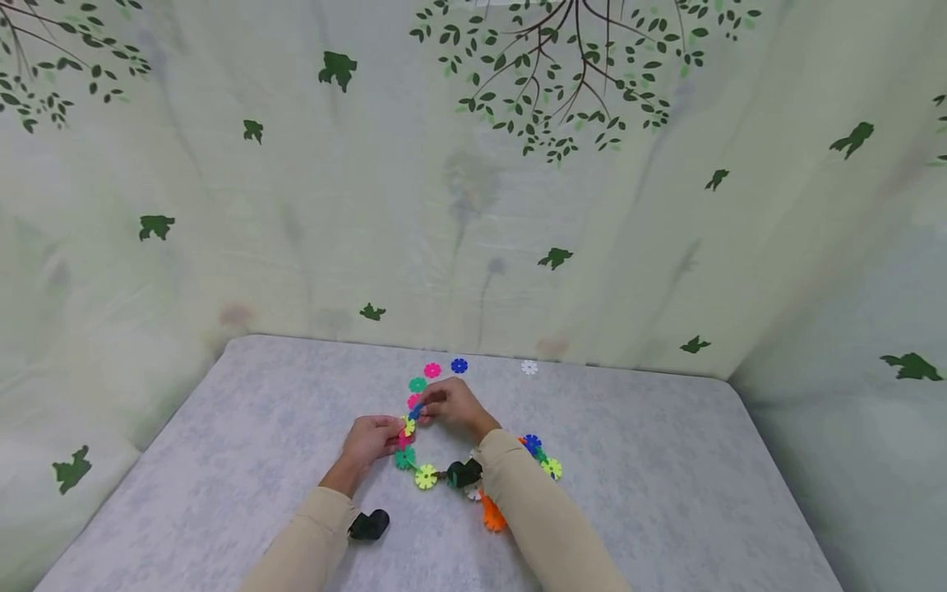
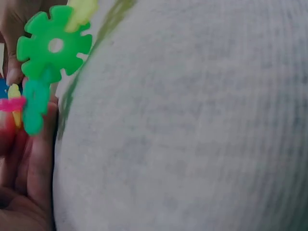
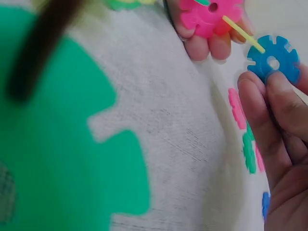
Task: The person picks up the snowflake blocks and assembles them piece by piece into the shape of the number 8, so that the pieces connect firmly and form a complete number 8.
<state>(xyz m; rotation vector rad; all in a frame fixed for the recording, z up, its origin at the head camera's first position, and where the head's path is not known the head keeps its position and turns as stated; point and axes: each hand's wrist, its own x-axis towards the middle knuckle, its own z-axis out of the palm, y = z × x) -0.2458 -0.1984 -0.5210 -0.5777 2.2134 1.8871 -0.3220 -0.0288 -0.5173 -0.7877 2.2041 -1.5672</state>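
My left hand [image 1: 373, 438] holds the end of a chain of slotted flower-shaped plastic discs, its fingers round a pink disc [image 3: 211, 17]. A yellow disc [image 3: 243, 33] stands edge-on from the pink one. Between thumb and fingers my right hand [image 1: 453, 404] pinches a blue disc [image 3: 274, 57], whose edge meets the yellow disc; how deep the slots sit I cannot tell. From the left hand the chain runs through a green disc [image 1: 404, 458] and a yellow-green disc [image 1: 425, 477], then passes under the right forearm, which hides part of it.
Loose discs lie behind the hands: pink [image 1: 432, 370], green [image 1: 418, 385], blue [image 1: 459, 366] and white [image 1: 528, 367]. Right of the forearm more chain shows, with a blue disc [image 1: 532, 444]; an orange disc [image 1: 493, 516] lies nearer. A patterned curtain [image 1: 473, 205] stands behind the grey table [image 1: 651, 493].
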